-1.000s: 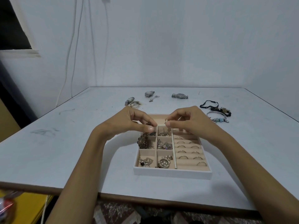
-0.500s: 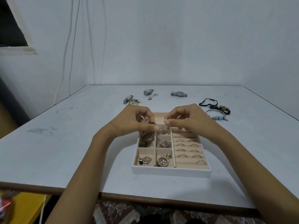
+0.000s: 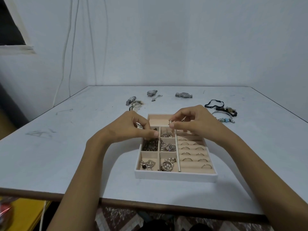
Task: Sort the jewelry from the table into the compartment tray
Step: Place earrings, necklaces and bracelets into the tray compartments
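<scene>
Colours on the pale grey desk point(image 3: 66, 147)
The tray point(image 3: 175, 176) is white outside, beige inside; the bracelet point(image 3: 225, 120) has blue beads.

Shows left hand point(image 3: 133, 130) pinching silver piece point(image 3: 139, 125) and right hand point(image 3: 193, 125) pinching small metal piece point(image 3: 170, 122), both above far end of compartment tray point(image 3: 175, 176). Shows rings point(image 3: 187, 159) slotted in right section of tray, mixed jewelry point(image 3: 167, 146) in left cells. Shows three watches point(image 3: 183, 95) on table point(image 3: 83, 147) beyond tray, bracelets point(image 3: 225, 120) at far right.
</scene>
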`<state>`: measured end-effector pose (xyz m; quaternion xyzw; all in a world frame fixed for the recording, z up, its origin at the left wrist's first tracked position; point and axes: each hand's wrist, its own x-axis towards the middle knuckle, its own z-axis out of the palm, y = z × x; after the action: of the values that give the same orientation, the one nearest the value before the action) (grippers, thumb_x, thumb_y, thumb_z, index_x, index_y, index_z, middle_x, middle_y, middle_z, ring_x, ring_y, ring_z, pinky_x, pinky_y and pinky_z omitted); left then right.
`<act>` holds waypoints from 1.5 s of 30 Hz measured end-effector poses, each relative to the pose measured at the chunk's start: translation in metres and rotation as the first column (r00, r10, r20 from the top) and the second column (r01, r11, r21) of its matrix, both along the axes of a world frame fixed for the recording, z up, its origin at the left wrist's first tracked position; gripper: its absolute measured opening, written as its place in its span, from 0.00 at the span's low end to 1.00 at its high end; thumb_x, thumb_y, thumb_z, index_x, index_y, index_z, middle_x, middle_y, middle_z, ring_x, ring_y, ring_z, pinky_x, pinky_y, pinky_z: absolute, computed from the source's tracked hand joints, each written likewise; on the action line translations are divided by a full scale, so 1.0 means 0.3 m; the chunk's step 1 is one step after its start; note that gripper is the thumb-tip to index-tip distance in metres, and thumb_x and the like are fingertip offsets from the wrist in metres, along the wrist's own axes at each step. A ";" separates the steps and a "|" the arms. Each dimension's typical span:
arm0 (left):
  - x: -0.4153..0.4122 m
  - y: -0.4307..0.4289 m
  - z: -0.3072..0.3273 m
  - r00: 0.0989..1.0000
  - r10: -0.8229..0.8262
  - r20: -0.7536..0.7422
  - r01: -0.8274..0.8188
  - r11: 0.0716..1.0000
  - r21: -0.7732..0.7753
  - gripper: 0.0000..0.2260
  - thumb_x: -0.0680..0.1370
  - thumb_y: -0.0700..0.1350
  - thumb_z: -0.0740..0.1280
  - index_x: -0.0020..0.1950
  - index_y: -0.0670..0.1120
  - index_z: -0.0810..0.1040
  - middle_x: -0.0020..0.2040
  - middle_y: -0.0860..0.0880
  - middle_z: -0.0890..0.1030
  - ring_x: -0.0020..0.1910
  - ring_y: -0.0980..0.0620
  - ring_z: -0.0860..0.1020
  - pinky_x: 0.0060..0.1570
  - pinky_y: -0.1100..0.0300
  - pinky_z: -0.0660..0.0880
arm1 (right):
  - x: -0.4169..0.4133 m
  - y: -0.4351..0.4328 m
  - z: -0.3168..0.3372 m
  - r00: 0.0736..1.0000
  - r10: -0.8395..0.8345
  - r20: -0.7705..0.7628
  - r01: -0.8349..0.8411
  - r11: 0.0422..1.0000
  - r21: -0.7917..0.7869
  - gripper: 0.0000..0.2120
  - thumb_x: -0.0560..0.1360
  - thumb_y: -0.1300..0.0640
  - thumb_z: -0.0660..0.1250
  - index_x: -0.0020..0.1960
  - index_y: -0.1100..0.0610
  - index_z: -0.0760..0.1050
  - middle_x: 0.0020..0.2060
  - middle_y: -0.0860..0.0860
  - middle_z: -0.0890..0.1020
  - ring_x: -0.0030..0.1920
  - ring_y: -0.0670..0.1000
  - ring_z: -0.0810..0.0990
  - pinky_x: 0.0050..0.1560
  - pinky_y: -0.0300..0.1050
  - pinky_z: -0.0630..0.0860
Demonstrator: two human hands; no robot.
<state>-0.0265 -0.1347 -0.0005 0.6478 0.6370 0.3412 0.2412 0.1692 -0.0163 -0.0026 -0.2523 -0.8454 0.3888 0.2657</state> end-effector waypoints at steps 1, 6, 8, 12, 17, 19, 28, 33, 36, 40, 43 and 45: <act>-0.006 0.001 -0.004 1.000 -0.006 -0.012 0.006 1.000 0.002 0.14 0.69 0.51 0.76 0.34 0.41 0.83 0.39 0.44 0.84 0.33 0.58 0.78 0.39 0.73 0.69 | 0.000 0.000 0.000 1.000 0.001 0.002 -0.001 1.000 -0.001 0.07 0.68 0.54 0.76 0.45 0.54 0.84 0.40 0.54 0.83 0.29 0.40 0.72 0.32 0.27 0.68; -0.022 0.011 -0.018 0.998 -0.030 -0.061 0.031 0.999 0.019 0.14 0.64 0.54 0.76 0.30 0.45 0.80 0.31 0.47 0.79 0.36 0.50 0.78 0.55 0.57 0.73 | 0.000 0.000 0.000 1.000 0.006 0.013 -0.006 1.000 0.010 0.07 0.69 0.54 0.76 0.45 0.54 0.84 0.40 0.54 0.84 0.30 0.41 0.73 0.33 0.27 0.69; -0.016 0.009 -0.014 0.998 -0.047 -0.033 0.047 0.999 0.007 0.11 0.65 0.49 0.78 0.35 0.46 0.79 0.31 0.47 0.79 0.34 0.54 0.74 0.48 0.58 0.72 | -0.001 -0.001 0.001 1.000 0.006 0.014 -0.006 1.000 0.013 0.07 0.69 0.54 0.76 0.45 0.54 0.84 0.40 0.54 0.83 0.30 0.42 0.73 0.33 0.27 0.69; -0.009 0.005 -0.009 0.996 -0.079 -0.037 0.079 0.997 0.002 0.08 0.66 0.46 0.79 0.43 0.49 0.84 0.34 0.45 0.82 0.37 0.54 0.74 0.46 0.60 0.70 | 0.000 -0.003 0.000 1.000 0.003 0.031 -0.004 1.000 0.021 0.07 0.69 0.54 0.76 0.46 0.55 0.84 0.39 0.53 0.84 0.31 0.43 0.74 0.33 0.27 0.69; -0.019 0.007 -0.022 0.995 -0.100 -0.030 0.100 0.995 0.026 0.14 0.60 0.56 0.78 0.40 0.50 0.86 0.42 0.44 0.81 0.45 0.47 0.75 0.50 0.52 0.70 | 0.001 -0.006 0.002 0.999 0.005 0.041 -0.005 1.000 0.001 0.08 0.69 0.55 0.76 0.46 0.55 0.83 0.35 0.48 0.82 0.31 0.42 0.74 0.34 0.27 0.70; -0.026 0.009 -0.024 0.996 -0.092 -0.017 0.092 0.996 0.003 0.13 0.60 0.55 0.78 0.40 0.50 0.87 0.41 0.47 0.80 0.47 0.46 0.76 0.49 0.56 0.70 | 0.003 -0.006 0.002 0.999 0.012 0.044 -0.011 1.000 -0.004 0.08 0.69 0.55 0.76 0.47 0.56 0.83 0.36 0.48 0.81 0.31 0.41 0.75 0.34 0.26 0.70; -0.061 0.043 -0.047 0.992 0.102 -0.069 -0.093 0.988 0.126 0.06 0.76 0.47 0.69 0.51 0.50 0.82 0.51 0.54 0.81 0.51 0.59 0.76 0.43 0.73 0.67 | 0.000 0.001 0.001 0.999 0.020 0.038 -0.021 1.000 0.010 0.08 0.69 0.54 0.76 0.46 0.54 0.83 0.36 0.48 0.82 0.31 0.42 0.75 0.33 0.27 0.70; -0.119 0.083 -0.106 0.874 0.317 -0.367 -0.303 0.948 0.096 0.15 0.80 0.45 0.60 0.67 0.49 0.72 0.69 0.47 0.69 0.68 0.49 0.67 0.65 0.55 0.66 | -0.007 0.013 -0.014 0.999 -0.029 0.042 0.026 0.997 0.079 0.10 0.68 0.53 0.77 0.48 0.52 0.82 0.39 0.46 0.83 0.34 0.45 0.74 0.37 0.31 0.71; -0.101 0.092 -0.141 0.804 0.237 -0.545 -0.345 0.933 -0.102 0.22 0.83 0.48 0.52 0.77 0.45 0.55 0.79 0.46 0.52 0.78 0.49 0.49 0.75 0.50 0.50 | -0.018 0.005 -0.027 0.996 -0.071 0.048 0.063 0.986 0.156 0.09 0.68 0.53 0.76 0.46 0.53 0.82 0.36 0.43 0.82 0.34 0.48 0.77 0.39 0.39 0.74; -0.080 0.096 -0.164 0.760 0.176 -0.625 -0.371 0.908 -0.195 0.24 0.84 0.50 0.43 0.79 0.45 0.44 0.79 0.48 0.43 0.78 0.52 0.42 0.76 0.50 0.41 | -0.032 -0.017 -0.044 0.987 -0.140 0.080 0.114 0.957 0.265 0.08 0.68 0.49 0.75 0.44 0.51 0.81 0.26 0.36 0.78 0.28 0.40 0.75 0.36 0.40 0.72; -0.082 0.097 -0.166 0.751 0.172 -0.638 -0.375 0.906 -0.196 0.24 0.84 0.50 0.42 0.79 0.46 0.44 0.79 0.48 0.43 0.78 0.52 0.42 0.76 0.50 0.41 | -0.038 -0.033 -0.049 0.983 -0.158 0.095 0.116 0.929 0.352 0.06 0.69 0.48 0.74 0.43 0.48 0.81 0.27 0.38 0.77 0.31 0.40 0.75 0.37 0.42 0.72; -0.081 0.098 -0.164 0.748 0.167 -0.642 -0.374 0.905 -0.201 0.24 0.84 0.50 0.42 0.79 0.46 0.44 0.79 0.48 0.42 0.78 0.52 0.42 0.76 0.50 0.40 | -0.041 -0.043 -0.050 0.981 -0.145 0.125 0.085 0.915 0.395 0.05 0.69 0.48 0.73 0.43 0.47 0.81 0.31 0.39 0.77 0.36 0.41 0.76 0.40 0.43 0.72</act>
<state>-0.0509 -0.1054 -0.0497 0.5747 0.8145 0.0380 0.0703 0.1568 -0.0291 -0.0175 -0.2730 -0.9069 0.1770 0.2679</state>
